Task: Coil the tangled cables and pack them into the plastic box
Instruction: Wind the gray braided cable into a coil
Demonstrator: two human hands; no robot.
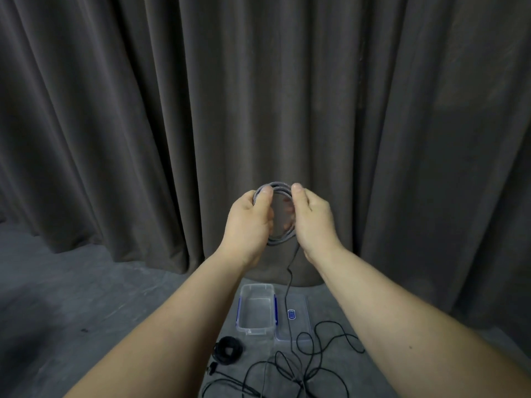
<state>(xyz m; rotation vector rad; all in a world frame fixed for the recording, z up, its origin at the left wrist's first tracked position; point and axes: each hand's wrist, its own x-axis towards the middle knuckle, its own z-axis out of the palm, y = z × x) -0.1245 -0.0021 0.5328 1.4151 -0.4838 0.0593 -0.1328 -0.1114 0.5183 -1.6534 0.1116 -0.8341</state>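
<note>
Two bare forearms reach forward before a dark pleated curtain (115, 110). The left hand (248, 218) grips the 9 o'clock side of a round coil of grey braided cable (277, 185); the right hand (314, 218) pinches its 3 o'clock side. On the grey floor (71, 297) below lie one small coiled black cable (228, 349), one clear rectangular plastic box (256, 308) with blue clips, its flat lid (298, 314) at 3 o'clock, and one loose tangled black cable (301, 366).

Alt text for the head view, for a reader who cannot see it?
Both hands, left hand and right hand, hold up a coiled grey cable before a dark curtain. On the floor below lie an open plastic box, its lid and loose black cables.
</note>
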